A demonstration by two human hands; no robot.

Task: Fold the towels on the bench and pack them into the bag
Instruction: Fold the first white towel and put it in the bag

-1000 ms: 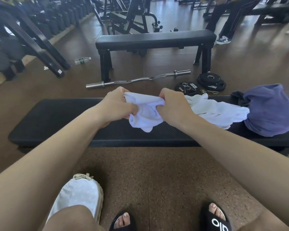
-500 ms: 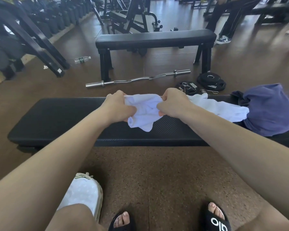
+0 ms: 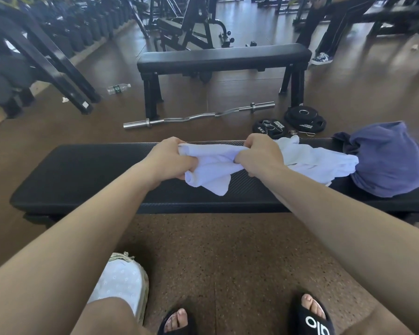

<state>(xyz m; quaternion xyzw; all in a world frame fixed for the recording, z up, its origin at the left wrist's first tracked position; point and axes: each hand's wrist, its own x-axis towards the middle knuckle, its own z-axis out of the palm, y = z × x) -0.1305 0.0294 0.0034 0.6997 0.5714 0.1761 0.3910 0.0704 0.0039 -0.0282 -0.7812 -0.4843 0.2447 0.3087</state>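
A: Sandals, black slip-on ones (image 3: 310,315), stand nearest on the speckled floor, beside a white perforated fabric bag (image 3: 121,284). Is it packed?

B: Not yet. Left hand (image 3: 169,158) and right hand (image 3: 259,153) are both clenched on the bunched white cloth towel (image 3: 213,165) over the long black padded bench (image 3: 82,170).

A: Changed lately?

B: The fists have drawn apart, stretching it. Spreading seems underway, folding unstarted. A crumpled purple cloth (image 3: 390,158) waits farther right.
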